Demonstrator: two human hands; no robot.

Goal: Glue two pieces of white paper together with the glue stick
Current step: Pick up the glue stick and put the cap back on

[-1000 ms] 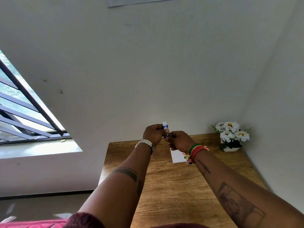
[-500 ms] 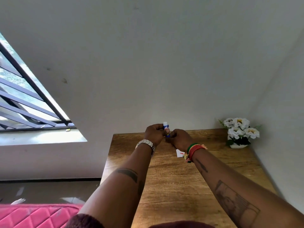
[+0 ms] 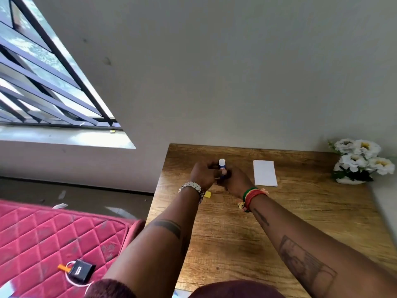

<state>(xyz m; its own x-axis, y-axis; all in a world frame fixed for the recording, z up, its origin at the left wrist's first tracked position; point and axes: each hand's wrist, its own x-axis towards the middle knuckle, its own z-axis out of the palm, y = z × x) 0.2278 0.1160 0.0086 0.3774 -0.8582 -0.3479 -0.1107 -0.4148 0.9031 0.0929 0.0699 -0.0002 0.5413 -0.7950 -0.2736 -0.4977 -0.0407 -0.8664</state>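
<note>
Above wooden table [image 3: 236, 244], both hands' fingers [image 3: 209, 172] clench the glue stick [image 3: 222, 164].

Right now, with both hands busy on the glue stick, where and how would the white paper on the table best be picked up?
Probably by its near short edge, coming in from the person's side with the right hand. The white paper lies flat on the wooden table, apart from the flower pot, so fingers would need to slide under an edge and pinch it.
</note>
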